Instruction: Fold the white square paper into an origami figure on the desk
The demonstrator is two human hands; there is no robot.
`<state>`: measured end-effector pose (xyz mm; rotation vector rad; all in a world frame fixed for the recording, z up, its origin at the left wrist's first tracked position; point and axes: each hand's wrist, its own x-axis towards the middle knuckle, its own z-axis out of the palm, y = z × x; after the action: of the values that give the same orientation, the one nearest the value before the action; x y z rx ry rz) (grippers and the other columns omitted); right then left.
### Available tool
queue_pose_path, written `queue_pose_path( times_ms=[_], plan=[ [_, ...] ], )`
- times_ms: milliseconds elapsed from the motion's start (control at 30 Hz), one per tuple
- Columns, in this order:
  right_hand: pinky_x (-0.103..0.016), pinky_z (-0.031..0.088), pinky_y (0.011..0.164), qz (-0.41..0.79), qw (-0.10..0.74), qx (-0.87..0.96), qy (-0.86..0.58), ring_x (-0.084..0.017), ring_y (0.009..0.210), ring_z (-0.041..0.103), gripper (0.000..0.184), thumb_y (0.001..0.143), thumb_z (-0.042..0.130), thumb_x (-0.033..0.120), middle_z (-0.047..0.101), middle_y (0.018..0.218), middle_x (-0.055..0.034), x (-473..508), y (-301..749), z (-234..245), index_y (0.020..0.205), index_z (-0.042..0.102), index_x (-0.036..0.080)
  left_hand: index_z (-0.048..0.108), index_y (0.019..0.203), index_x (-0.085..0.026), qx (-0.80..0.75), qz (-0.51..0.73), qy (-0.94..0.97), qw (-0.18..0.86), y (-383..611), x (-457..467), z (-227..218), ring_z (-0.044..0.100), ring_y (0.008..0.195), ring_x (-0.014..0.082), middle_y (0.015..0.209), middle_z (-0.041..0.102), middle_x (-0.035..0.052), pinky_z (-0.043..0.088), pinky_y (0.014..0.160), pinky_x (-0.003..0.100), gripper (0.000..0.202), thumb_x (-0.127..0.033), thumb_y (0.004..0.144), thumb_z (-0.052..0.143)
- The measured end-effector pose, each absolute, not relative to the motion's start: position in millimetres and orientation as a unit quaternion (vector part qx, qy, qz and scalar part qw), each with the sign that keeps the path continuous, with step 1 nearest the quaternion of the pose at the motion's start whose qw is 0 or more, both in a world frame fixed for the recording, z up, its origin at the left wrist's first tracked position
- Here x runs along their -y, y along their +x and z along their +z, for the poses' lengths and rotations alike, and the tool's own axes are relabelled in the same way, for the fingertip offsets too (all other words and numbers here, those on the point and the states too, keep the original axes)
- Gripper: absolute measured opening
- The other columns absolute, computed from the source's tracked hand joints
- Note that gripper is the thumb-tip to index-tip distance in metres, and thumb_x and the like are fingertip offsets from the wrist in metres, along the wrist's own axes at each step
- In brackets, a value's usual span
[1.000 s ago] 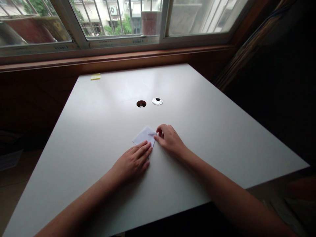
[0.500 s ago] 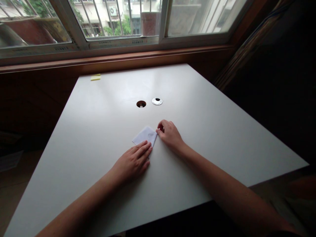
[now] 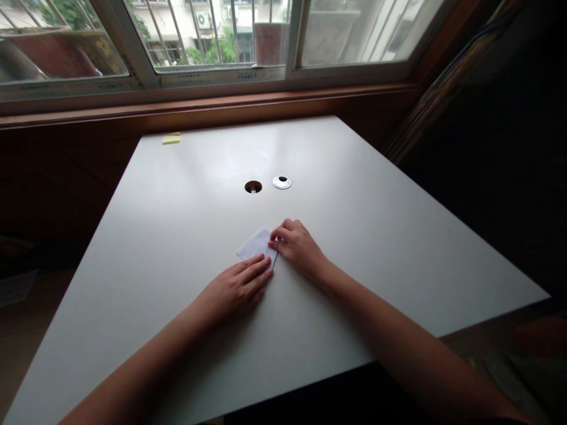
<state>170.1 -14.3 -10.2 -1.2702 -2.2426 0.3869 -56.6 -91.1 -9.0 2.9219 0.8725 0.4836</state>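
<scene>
A small folded white cloth (image 3: 257, 242) lies near the middle of the white table, its left and top edges showing. My left hand (image 3: 239, 284) rests flat on its lower part with the fingers stretched out, pressing it to the table. At its right side, my right hand (image 3: 296, 244) pinches the cloth between thumb and fingertips. The pinched corner and the part under my left fingers are hidden.
Beyond my hands, the white table (image 3: 376, 224) has an open round hole (image 3: 253, 187), with a silver ring-shaped cover (image 3: 282, 182) beside it. A yellow sticky pad (image 3: 171, 138) lies near the far left corner. A window (image 3: 212, 35) stands behind the table.
My right hand has moved left and slightly down over the cloth, bringing the pinched right corner inward. My left hand stays nearly in place.
</scene>
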Motion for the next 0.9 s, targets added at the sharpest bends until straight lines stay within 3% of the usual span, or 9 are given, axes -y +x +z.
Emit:
queue_pose_path(
  times_ms=[567, 767, 900],
  plan=[
    [-0.033, 0.041, 0.084, 0.149, 0.261, 0.826, -0.476, -0.020, 0.089, 0.051, 0.008, 0.090, 0.068, 0.030, 0.059, 0.090, -0.0039, 13.8, 173.1, -8.5, 0.093, 0.069, 0.023, 0.062, 0.129, -0.020, -0.201, 0.167, 0.961, 0.095, -66.0, 90.1, 17.2, 0.053, 0.132, 0.0206, 0.131, 0.065, 0.0026, 0.045, 0.115, 0.039, 0.037, -0.017, 0.092, 0.054],
    [-0.033, 0.042, 0.084, 0.150, 0.265, 0.826, -0.474, -0.020, 0.090, 0.051, 0.008, 0.089, 0.069, 0.031, 0.060, 0.091, -0.0042, 13.4, 174.6, -10.3, 0.092, 0.069, 0.023, 0.059, 0.131, -0.020, -0.179, 0.189, 0.953, 0.152, -72.7, 89.0, 15.4, 0.056, 0.129, 0.0178, 0.126, 0.068, 0.0035, 0.047, 0.112, 0.035, 0.042, -0.014, 0.090, 0.056],
    [-0.033, 0.042, 0.084, 0.155, 0.267, 0.825, -0.474, -0.020, 0.089, 0.051, 0.009, 0.090, 0.068, 0.032, 0.060, 0.091, -0.0042, 13.3, 175.0, -10.6, 0.093, 0.070, 0.024, 0.063, 0.118, -0.019, -0.207, 0.233, 0.937, 0.161, -78.8, 86.3, 11.4, 0.061, 0.122, 0.0178, 0.125, 0.069, 0.0062, 0.049, 0.110, 0.038, 0.032, -0.011, 0.088, 0.054]
  ],
)
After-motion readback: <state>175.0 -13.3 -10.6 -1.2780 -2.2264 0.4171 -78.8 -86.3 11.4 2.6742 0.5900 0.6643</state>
